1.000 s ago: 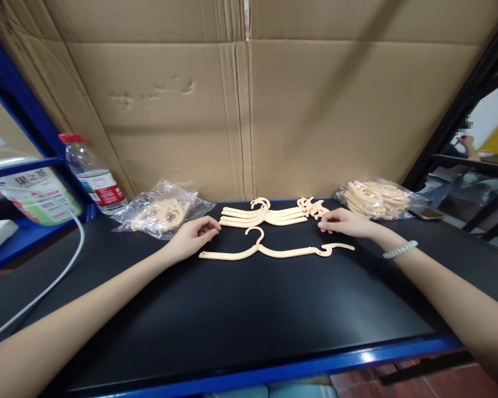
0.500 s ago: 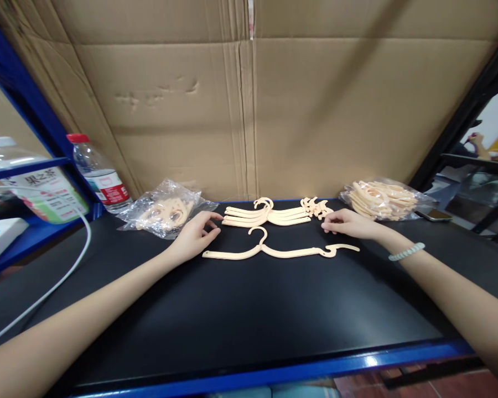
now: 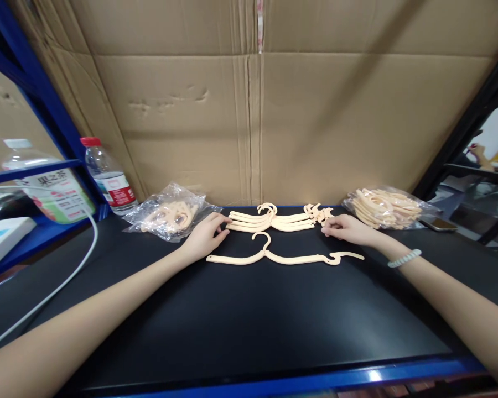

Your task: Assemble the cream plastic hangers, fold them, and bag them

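Observation:
Cream plastic hangers lie stacked [image 3: 292, 225] at the back middle of the black table [image 3: 249, 320]. In front of them lies a single hanger [image 3: 240, 260], its hook toward the back, with a curved piece [image 3: 344, 256] at its right end. My left hand [image 3: 205, 236] rests at the stack's left ends, thumb and fingers apart, fingertips at or touching the hanger ends. My right hand [image 3: 348, 229] is beside a small pile of curved hook pieces [image 3: 314, 211]. Its fingers are curled together, and anything between them is hidden.
A clear bag of cream parts [image 3: 172, 213] lies at the left, another bag [image 3: 385, 207] at the right by a phone [image 3: 440, 223]. A red-capped bottle [image 3: 112, 182] and a white cable [image 3: 77, 268] are on the left. Cardboard [image 3: 182, 110] walls the back.
The view has shifted slightly. My left hand has moved right to the ends of the stacked hangers. My right fingers have curled in a little closer to the small pieces. The hangers lie as before.

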Motion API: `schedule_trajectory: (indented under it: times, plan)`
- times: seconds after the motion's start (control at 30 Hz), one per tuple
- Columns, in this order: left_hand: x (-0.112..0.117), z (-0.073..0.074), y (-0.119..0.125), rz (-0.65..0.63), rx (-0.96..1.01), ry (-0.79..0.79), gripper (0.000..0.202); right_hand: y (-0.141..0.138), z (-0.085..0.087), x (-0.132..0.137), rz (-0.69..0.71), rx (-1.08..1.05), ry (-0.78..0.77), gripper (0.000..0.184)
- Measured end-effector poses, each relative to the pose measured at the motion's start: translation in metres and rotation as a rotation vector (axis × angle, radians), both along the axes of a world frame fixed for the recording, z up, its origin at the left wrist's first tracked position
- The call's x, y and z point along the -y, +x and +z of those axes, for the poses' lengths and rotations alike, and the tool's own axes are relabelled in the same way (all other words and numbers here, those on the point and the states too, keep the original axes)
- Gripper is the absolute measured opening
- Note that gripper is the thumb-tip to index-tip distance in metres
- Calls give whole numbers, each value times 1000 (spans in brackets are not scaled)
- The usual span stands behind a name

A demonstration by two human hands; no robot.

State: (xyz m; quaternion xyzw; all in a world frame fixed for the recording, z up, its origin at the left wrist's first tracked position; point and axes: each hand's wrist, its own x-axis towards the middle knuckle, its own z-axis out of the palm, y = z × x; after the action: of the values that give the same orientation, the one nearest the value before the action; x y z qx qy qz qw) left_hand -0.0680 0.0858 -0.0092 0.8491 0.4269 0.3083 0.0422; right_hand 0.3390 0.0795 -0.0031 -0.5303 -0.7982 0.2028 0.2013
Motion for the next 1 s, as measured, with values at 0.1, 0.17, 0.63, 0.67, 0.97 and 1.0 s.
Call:
schedule_trajectory:
  times: [0.1,0.17,0.63,0.67,0.97,1.0]
  plan:
    - [1,0,1,-13,-23,5,23,-1,1,0,-2,2,16,41]
    - [2,-1,1,-13,-35,2,24,0,3,1,0,-5,21,43]
    - [-3,-1,-2,-19,-95,41,28,28,15,-4,-115,-79,290,21]
    - [-4,-1,-3,-17,-106,49,29,30,13,-6,-113,-63,290,19]
    - [-4,2,-2,12,-130,43,34,27,0,-12,-82,73,388,14]
    - [-3,3,-1,13,-128,38,34,24,-1,-12,-81,84,402,13]
